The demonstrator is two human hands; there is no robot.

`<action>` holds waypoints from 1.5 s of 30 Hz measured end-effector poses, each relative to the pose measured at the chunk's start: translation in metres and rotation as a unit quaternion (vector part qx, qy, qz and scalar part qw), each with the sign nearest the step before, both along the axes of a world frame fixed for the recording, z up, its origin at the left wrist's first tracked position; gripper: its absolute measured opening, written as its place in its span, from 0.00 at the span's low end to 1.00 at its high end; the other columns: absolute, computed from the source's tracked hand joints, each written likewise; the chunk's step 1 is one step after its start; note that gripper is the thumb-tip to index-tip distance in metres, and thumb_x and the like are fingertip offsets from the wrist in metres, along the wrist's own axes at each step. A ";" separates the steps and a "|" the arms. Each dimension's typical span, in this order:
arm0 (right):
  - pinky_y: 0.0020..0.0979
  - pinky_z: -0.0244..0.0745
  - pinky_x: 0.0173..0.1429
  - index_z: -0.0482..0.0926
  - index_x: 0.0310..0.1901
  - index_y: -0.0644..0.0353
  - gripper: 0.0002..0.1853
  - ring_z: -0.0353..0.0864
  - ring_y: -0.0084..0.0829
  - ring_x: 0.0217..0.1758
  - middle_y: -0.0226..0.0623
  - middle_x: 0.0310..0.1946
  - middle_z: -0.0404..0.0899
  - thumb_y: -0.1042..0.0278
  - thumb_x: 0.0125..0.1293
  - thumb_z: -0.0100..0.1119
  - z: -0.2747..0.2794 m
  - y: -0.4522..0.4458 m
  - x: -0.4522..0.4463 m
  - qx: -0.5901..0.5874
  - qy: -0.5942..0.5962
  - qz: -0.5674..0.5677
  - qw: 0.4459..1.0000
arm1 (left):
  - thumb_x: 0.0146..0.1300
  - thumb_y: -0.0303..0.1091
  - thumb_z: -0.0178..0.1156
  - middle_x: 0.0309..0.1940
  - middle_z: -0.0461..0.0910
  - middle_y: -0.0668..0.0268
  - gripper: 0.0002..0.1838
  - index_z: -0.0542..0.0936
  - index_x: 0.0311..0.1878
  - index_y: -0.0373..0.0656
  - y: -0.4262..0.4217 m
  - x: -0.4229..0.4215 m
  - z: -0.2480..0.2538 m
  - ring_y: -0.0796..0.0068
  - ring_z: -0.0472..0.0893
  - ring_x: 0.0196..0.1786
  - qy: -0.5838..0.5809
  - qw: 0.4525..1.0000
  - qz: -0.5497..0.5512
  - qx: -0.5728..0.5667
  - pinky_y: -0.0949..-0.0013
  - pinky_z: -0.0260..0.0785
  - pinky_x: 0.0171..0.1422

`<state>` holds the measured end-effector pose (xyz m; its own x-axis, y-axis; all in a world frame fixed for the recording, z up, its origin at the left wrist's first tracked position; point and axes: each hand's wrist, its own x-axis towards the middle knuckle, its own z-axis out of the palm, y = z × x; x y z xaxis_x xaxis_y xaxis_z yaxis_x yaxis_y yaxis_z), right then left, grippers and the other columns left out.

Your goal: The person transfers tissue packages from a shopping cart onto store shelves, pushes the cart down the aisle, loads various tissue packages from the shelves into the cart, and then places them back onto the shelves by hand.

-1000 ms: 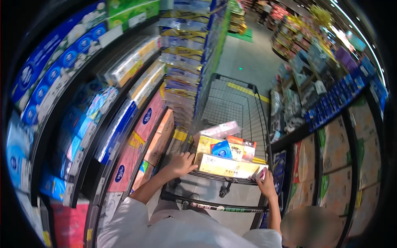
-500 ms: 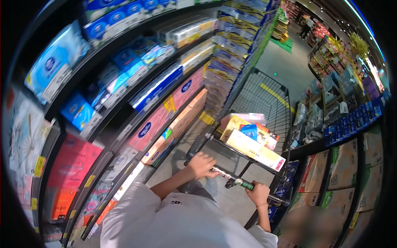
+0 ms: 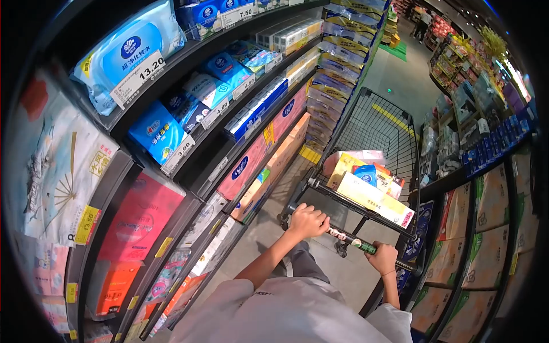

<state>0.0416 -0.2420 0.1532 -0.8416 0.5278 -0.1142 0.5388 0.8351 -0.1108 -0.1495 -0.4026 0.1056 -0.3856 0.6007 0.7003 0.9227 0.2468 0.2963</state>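
Observation:
My left hand (image 3: 309, 221) is wrapped round the left part of the shopping cart's handle (image 3: 342, 236). Farther right on the same bar, my right hand (image 3: 382, 258) is closed too, beside a green section of the grip. Ahead of both hands stands the black wire shopping cart (image 3: 372, 117). Several packs lie heaped at its near end: a long cream box (image 3: 372, 201) in front, a yellow pack (image 3: 345, 168) to its left, a blue pack (image 3: 366, 174) on top, and a pink-and-white pack (image 3: 366, 155) behind. Fingertips under the bar are hidden.
Shelves of tissues and wipes run close along the left, with a blue wipes pack (image 3: 134, 54) above a price tag (image 3: 139, 78). Stacked tissue packs (image 3: 343, 63) stand left of the cart. Brown cartons (image 3: 486, 206) line the right. Farther up the aisle is a person (image 3: 423, 26).
The view has shifted, so the shelves, cart and hands all appear farther right. The left shelves look larger and sharper. Both hands keep their grip on the handle.

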 end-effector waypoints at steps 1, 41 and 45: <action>0.35 0.68 0.25 0.75 0.19 0.54 0.09 0.72 0.40 0.19 0.40 0.13 0.72 0.59 0.37 0.55 -0.001 -0.005 0.001 0.001 -0.002 0.007 1.000 | 0.40 0.36 0.53 0.08 0.63 0.72 0.11 0.68 0.08 0.48 -0.006 0.001 0.000 0.75 0.64 0.14 0.005 1.000 0.004 0.005 0.72 0.53 0.22; 0.33 0.67 0.34 0.72 0.31 0.63 0.14 0.74 0.40 0.28 0.44 0.24 0.74 0.62 0.47 0.55 -0.094 0.256 -0.261 -0.237 0.153 0.026 0.959 | 0.47 0.41 0.53 0.33 0.72 0.53 0.21 0.70 0.37 0.30 0.252 -0.214 0.005 0.60 0.72 0.37 -0.374 0.887 -0.059 -0.264 0.69 0.63 0.41; 0.31 0.68 0.38 0.72 0.33 0.66 0.17 0.75 0.38 0.33 0.46 0.29 0.75 0.62 0.45 0.57 -0.130 0.280 -0.270 -0.307 0.124 0.051 0.942 | 0.42 0.45 0.55 0.36 0.73 0.55 0.28 0.69 0.43 0.33 0.301 -0.239 -0.078 0.67 0.74 0.37 -0.466 0.764 -0.153 -0.419 0.71 0.65 0.40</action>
